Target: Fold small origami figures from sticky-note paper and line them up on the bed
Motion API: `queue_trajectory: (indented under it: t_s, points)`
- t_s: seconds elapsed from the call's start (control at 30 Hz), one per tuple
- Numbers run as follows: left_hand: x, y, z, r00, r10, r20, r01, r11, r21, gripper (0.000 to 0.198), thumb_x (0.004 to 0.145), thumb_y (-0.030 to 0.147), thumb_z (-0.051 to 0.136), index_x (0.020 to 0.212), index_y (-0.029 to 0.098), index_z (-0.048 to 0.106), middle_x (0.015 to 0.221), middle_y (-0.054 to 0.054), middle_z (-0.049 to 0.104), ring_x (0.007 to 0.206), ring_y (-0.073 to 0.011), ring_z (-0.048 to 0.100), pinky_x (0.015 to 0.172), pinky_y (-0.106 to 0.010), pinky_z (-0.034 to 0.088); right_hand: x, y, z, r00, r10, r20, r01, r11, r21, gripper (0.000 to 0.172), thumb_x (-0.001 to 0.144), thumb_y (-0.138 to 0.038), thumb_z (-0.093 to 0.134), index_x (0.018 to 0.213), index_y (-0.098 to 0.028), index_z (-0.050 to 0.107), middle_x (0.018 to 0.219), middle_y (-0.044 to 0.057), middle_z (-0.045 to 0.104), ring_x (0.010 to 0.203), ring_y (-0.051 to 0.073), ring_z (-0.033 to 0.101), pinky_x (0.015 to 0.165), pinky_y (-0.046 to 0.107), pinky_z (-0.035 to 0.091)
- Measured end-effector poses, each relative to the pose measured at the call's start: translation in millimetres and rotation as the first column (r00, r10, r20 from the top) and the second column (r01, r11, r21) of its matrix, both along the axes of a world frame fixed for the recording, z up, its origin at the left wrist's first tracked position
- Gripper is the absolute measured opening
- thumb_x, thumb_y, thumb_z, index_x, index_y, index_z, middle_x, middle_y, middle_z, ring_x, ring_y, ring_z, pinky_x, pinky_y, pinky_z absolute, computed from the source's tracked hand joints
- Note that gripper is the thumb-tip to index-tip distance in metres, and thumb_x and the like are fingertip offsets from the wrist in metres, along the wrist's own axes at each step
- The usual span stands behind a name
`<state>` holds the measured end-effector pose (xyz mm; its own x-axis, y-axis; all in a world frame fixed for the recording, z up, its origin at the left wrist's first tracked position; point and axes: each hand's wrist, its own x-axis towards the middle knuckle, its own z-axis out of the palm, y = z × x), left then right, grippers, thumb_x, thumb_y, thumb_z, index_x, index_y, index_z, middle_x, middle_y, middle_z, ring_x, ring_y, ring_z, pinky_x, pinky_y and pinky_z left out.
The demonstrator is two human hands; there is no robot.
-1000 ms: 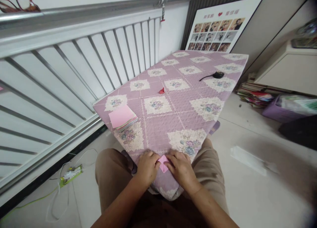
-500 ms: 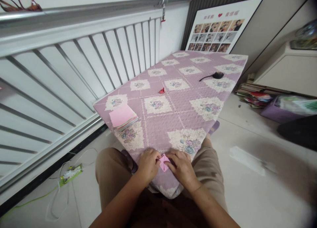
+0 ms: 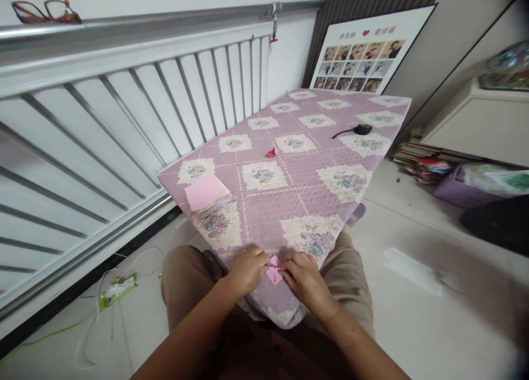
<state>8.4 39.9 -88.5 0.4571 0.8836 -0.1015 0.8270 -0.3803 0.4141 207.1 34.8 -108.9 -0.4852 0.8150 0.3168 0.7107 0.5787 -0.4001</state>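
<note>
glasses (image 3: pixel 52 16) on pipe (image 3: pixel 173 20) | power strip (image 3: pixel 120 289) on floor (image 3: pixel 388 220) | papers (image 3: pixel 425 164) beside purple bin (image 3: pixel 457 193)

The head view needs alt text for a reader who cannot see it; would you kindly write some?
A person's left hand and right hand hold a folded pink paper over a purple floral tablecloth. A paper stack lies to the left, a small red folded paper farther back.

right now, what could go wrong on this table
The folded pink paper is held by the left hand and right hand; an uneven pull might tear it. It is near the close end of the table, so a slip could drop it. The paper stack lies by the left edge, where a bump might spill sheets.
</note>
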Motion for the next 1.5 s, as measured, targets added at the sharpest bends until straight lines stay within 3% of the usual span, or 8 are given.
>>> queue_trajectory:
  t_s: [0.27,0.37,0.83,1.0,1.33,1.5]
  points:
    - [-0.3,-9.6,-7.0,0.981,-0.079,-0.176,0.099,0.989,0.108,0.02,0.094,0.027,0.044,0.093,0.021,0.064,0.093,-0.005,0.058,0.089,-0.0201,0.05,0.078,-0.032,0.039,1.5,-2.3,-0.9,0.99,0.086,0.108,-0.096,0.991,0.094,0.021,0.094,-0.022,0.044,0.086,-0.021,0.063,0.074,0.003,0.059,0.075,0.018,0.052,0.074,0.033,0.036]
    - [-1.2,-11.4,-8.4,0.978,-0.093,-0.189,0.118,0.985,0.125,0.021,0.095,0.027,0.043,0.093,0.022,0.064,0.094,-0.005,0.058,0.091,-0.0201,0.049,0.08,-0.032,0.038,2.2,-2.5,-2.1,0.982,0.104,0.159,-0.119,0.989,0.089,0.023,0.094,-0.022,0.044,0.079,-0.02,0.061,0.075,0.004,0.058,0.074,0.018,0.05,0.074,0.033,0.037]
    - [-7.2,-18.1,-12.7,0.97,-0.155,-0.185,0.189,0.964,0.188,0.021,0.095,0.023,0.043,0.091,0.021,0.063,0.093,-0.005,0.058,0.088,-0.0199,0.049,0.078,-0.033,0.036,9.1,-7.3,0.3,0.963,0.213,0.167,-0.226,0.972,0.062,0.021,0.094,-0.019,0.044,0.088,-0.021,0.064,0.079,0.002,0.06,0.079,0.017,0.05,0.075,0.031,0.041]
    - [-8.7,-25.1,-6.8,0.956,-0.18,-0.231,0.236,0.939,0.248,0.022,0.096,0.024,0.043,0.113,0.025,0.057,0.097,-0.003,0.058,0.088,-0.0193,0.049,0.076,-0.032,0.037,9.5,-7.9,1.4,0.958,0.216,0.188,-0.243,0.961,0.131,0.019,0.094,-0.018,0.045,0.095,-0.019,0.064,0.081,0.002,0.061,0.079,0.017,0.051,0.077,0.03,0.042]
    - [-6.8,-53.6,-0.9,0.911,-0.176,-0.372,0.286,0.922,0.262,0.038,0.098,0.031,0.033,0.135,0.027,0.041,0.123,-0.01,0.052,0.107,-0.0275,0.046,0.078,-0.04,0.037,11.7,-38.9,-7.0,0.976,0.042,0.214,-0.077,0.985,0.154,0.035,0.085,-0.016,0.057,0.119,-0.021,0.058,0.114,0.005,0.063,0.108,0.024,0.049,0.095,0.039,0.033]
    - [-4.7,-53.5,5.4,0.925,-0.178,-0.337,0.256,0.945,0.203,0.039,0.096,0.03,0.038,0.135,0.026,0.042,0.122,-0.011,0.053,0.107,-0.0284,0.046,0.081,-0.041,0.039,0.6,-31.0,1.2,0.993,-0.063,0.099,0.06,0.998,0.037,0.015,0.087,-0.024,0.058,0.1,-0.024,0.065,0.095,0.004,0.066,0.092,0.02,0.054,0.083,0.035,0.036]
